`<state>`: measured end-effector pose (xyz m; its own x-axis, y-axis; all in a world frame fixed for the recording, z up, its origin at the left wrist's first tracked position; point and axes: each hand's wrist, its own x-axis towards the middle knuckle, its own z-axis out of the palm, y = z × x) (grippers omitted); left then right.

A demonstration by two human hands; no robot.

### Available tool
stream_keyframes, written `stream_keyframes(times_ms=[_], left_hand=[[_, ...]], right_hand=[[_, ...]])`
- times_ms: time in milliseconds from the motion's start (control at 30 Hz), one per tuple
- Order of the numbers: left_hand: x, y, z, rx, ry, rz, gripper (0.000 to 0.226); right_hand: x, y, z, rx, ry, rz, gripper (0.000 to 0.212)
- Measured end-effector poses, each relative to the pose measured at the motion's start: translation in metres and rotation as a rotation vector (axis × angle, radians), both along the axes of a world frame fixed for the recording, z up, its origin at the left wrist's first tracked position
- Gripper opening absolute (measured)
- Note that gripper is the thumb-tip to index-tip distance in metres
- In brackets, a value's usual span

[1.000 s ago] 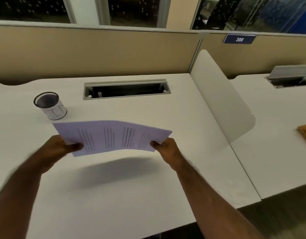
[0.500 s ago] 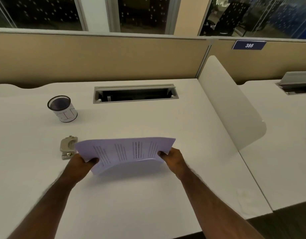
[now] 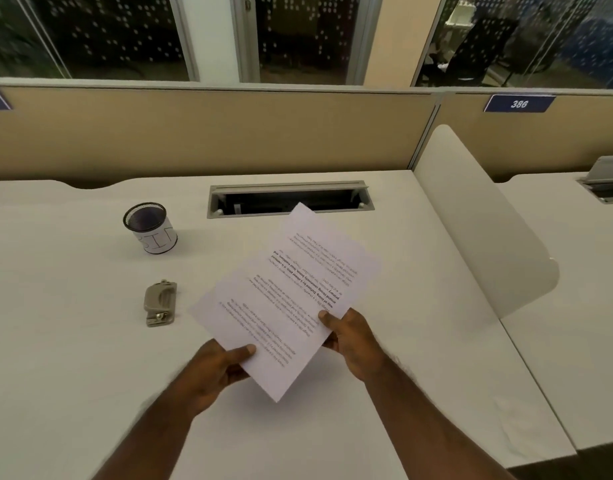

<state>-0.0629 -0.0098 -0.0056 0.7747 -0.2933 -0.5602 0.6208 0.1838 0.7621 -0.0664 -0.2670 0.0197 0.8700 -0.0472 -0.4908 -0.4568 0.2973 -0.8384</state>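
Note:
A printed sheet of white paper [image 3: 284, 296] hangs above the white desk [image 3: 73, 375], turned diagonally with its far corner toward the cable slot. My left hand [image 3: 215, 368] pinches its near left edge, thumb on top. My right hand [image 3: 353, 341] pinches the near right edge, thumb on the text. The print reads upside down from here. A grey hole punch [image 3: 160, 303] lies on the desk to the left of the paper, apart from it.
A black mesh pen cup [image 3: 150, 227] with a white label stands at the back left. An open cable slot [image 3: 291, 200] sits at the desk's rear. A white rounded divider [image 3: 481, 230] rises on the right, with beige partition panels [image 3: 194, 133] behind.
The paper has swung from lying crosswise in front of me to a diagonal, and it now faces up flatter. My hands came closer together on its near end. The hole punch came into view.

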Motion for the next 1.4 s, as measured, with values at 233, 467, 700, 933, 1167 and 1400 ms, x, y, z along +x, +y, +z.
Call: stream_keyframes(times_ms=[233,467,700,933,1167,1400], left_hand=[[0.031,0.033,0.018,0.108,-0.143,0.087,0.035],[0.051,0.024,0.053,0.323,-0.471,-0.048,0.026],[0.042,0.009,0.043,0.451,-0.492,-0.003,0.017],[0.043,0.007,0.04,0.487,-0.452,0.076,0.019],[0.034,-0.006,0.025,-0.029,-0.084,0.329,0.017],[0.034,0.015,0.021,-0.087,-0.07,0.281,0.012]], right_hand=[[0.008,-0.015,0.027,-0.255,-0.171,0.031,0.031],[0.011,-0.015,0.039,-0.449,-0.294,0.116,0.022],[0.007,-0.011,0.021,-0.497,-0.257,0.174,0.026],[0.008,-0.009,0.018,-0.529,-0.239,0.148,0.024],[-0.017,0.001,-0.005,-0.106,0.16,0.163,0.052],[-0.014,-0.009,-0.007,-0.157,-0.022,0.0,0.034]])
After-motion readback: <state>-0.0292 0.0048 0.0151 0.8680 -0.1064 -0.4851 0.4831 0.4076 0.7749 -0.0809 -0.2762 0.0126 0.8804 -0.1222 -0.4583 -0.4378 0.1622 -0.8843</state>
